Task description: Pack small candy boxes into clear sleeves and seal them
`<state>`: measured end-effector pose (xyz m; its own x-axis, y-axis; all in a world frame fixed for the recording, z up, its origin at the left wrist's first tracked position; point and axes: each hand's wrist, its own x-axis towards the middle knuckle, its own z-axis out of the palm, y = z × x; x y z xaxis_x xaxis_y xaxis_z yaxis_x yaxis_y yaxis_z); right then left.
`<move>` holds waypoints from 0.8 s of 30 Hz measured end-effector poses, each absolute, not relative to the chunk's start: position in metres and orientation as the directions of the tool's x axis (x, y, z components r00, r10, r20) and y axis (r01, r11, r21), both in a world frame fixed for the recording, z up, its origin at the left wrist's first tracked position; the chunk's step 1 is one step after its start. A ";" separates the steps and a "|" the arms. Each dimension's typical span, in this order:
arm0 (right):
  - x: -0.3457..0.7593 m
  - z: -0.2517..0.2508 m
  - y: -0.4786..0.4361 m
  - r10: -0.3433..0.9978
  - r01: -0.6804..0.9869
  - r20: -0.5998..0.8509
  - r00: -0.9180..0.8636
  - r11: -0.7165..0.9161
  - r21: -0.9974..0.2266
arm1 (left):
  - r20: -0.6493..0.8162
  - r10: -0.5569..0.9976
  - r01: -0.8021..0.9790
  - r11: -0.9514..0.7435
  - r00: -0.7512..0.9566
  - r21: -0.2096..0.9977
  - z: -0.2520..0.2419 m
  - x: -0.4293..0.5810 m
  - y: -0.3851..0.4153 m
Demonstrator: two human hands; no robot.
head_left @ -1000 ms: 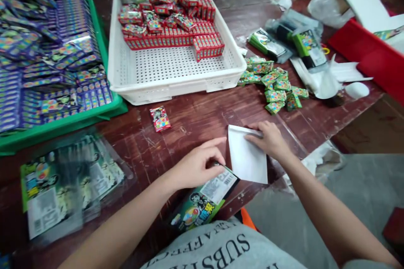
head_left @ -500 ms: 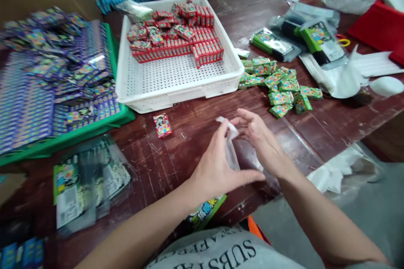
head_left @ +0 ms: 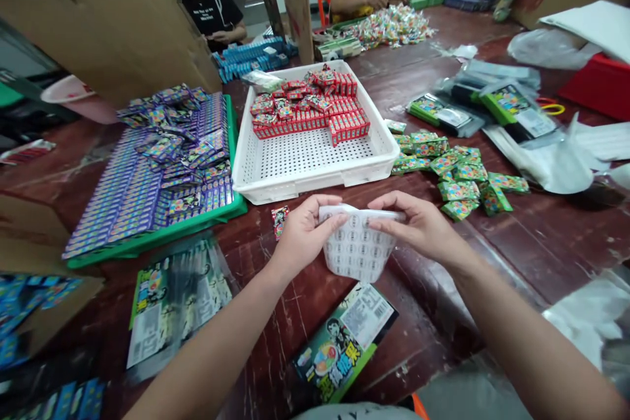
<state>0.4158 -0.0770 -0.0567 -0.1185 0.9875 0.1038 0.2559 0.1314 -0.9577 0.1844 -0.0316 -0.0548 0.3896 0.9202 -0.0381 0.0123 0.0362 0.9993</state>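
My left hand point(head_left: 308, 230) pinches the left edge of a white sheet of round stickers point(head_left: 358, 249), printed with rows of small circles. On the sheet's upper right, my right hand point(head_left: 418, 223) grips it between thumb and fingers. Below the sheet, a green and black printed candy packet point(head_left: 344, 344) lies flat on the table. A small red candy box point(head_left: 279, 220) rests just left of my left hand, partly covered by it. Several green candy boxes point(head_left: 457, 174) lie loosely beyond my right hand.
A white basket point(head_left: 315, 187) holds red boxes. Left of it is a green tray point(head_left: 162, 243) of purple boxes. Clear printed bags point(head_left: 180, 305) lie at left, more packets point(head_left: 512, 111) at right. Two people sit across the table, near wrapped candies point(head_left: 394, 26).
My hands have come together on the sticker sheet, which now faces me spread between them. The camera view has tilted up, showing the people opposite and the printed packet below.
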 end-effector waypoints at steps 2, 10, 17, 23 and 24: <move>0.410 -0.062 -0.076 0.993 0.228 0.095 -0.077 0.110 -0.968 | -0.026 0.942 0.095 -0.006 0.334 0.995 -0.057 0.180 -0.025; 0.404 -0.078 -0.059 0.995 0.032 -0.044 0.089 -0.047 -0.998 | -0.015 0.942 0.086 -0.015 0.335 0.996 -0.067 0.175 -0.008; 0.402 -0.094 -0.054 0.993 0.019 -0.049 0.111 -0.052 -0.998 | -0.063 0.959 0.094 0.038 0.278 0.995 -0.087 0.180 -0.002; 0.409 -0.113 -0.046 0.981 0.120 -0.041 0.190 -0.065 -0.991 | -0.212 0.930 0.099 0.190 0.300 0.977 -0.102 0.187 0.016; 0.413 -0.114 -0.044 0.982 0.118 -0.048 0.185 -0.070 -0.991 | -0.217 0.913 0.066 0.207 0.345 0.976 -0.103 0.187 0.017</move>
<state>0.4131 -0.0444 -0.1137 0.1853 0.9815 -0.0475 0.1181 -0.0703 -0.9905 0.1872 0.0169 -0.1026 0.3452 0.9131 -0.2168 0.0663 0.2067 0.9762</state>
